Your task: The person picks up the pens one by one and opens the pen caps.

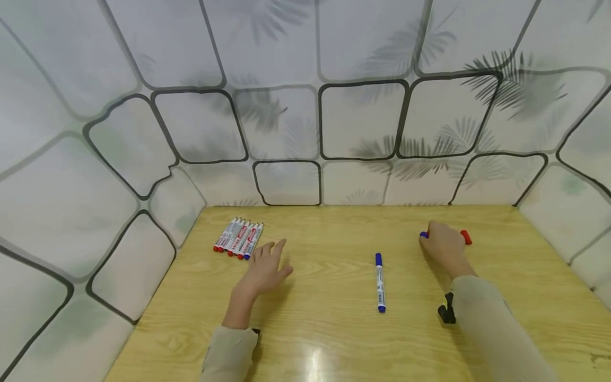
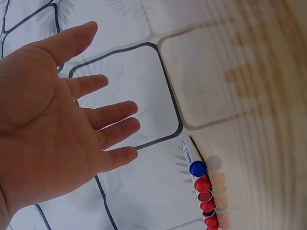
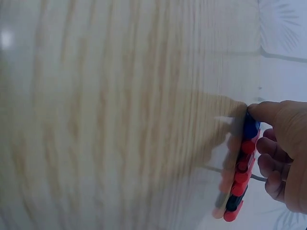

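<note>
My left hand (image 1: 264, 269) hovers over the table with its fingers spread and holds nothing. Just beyond it several white markers (image 1: 238, 237) lie side by side, bare tips pointing away and red or blue ends toward me. At the right, my right hand (image 1: 444, 245) reaches down onto a row of marker caps. Its thumb and finger pinch the blue cap (image 3: 251, 125) at the row's end. Red caps (image 3: 241, 176) and black ones continue the row, partly hidden by the hand in the head view. A blue capped marker (image 1: 380, 284) lies alone between the hands.
The wood-grain table (image 1: 315, 313) has a glossy surface with a light reflection near the front. A patterned wall covering (image 1: 286, 127) rises along its back and both sides. A small black device (image 1: 447, 310) sits at the right wrist.
</note>
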{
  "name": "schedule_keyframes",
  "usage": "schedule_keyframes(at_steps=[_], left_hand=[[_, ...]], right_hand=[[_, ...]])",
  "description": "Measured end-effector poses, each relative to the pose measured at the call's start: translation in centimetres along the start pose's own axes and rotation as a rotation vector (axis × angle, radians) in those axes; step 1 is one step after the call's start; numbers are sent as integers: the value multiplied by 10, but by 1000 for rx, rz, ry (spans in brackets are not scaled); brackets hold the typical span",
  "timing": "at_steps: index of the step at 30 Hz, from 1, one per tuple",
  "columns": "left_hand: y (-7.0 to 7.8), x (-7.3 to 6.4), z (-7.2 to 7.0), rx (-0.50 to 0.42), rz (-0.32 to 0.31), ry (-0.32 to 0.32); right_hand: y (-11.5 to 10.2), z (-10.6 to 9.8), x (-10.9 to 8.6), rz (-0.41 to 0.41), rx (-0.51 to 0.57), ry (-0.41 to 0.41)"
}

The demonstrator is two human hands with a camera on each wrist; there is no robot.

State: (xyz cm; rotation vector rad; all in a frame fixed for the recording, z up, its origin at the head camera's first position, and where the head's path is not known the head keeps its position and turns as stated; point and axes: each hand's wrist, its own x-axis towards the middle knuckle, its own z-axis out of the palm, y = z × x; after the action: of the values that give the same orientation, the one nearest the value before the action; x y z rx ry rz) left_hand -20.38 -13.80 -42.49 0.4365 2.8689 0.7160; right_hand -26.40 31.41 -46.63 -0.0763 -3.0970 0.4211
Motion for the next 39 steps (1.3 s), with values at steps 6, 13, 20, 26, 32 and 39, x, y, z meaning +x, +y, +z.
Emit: schedule_keyframes(at_steps=[6, 13, 20, 26, 32, 39], left_hand=[[2, 3, -2, 17, -2, 1], [4, 2, -4, 51, -6, 6], [15, 0, -3, 62, 11, 15], [37, 1, 7, 115, 96, 5], [67, -1, 33, 290, 189, 0], [129, -18, 65, 521, 292, -101]], right_hand=[[-1, -3, 2, 22, -1, 18], [-4, -3, -1, 29, 40, 11], [-25, -4, -6, -26, 65, -44], [-50, -6, -34, -57, 120, -105], [-63, -2, -67, -185, 202, -73], [-59, 2, -93, -325, 157, 20]])
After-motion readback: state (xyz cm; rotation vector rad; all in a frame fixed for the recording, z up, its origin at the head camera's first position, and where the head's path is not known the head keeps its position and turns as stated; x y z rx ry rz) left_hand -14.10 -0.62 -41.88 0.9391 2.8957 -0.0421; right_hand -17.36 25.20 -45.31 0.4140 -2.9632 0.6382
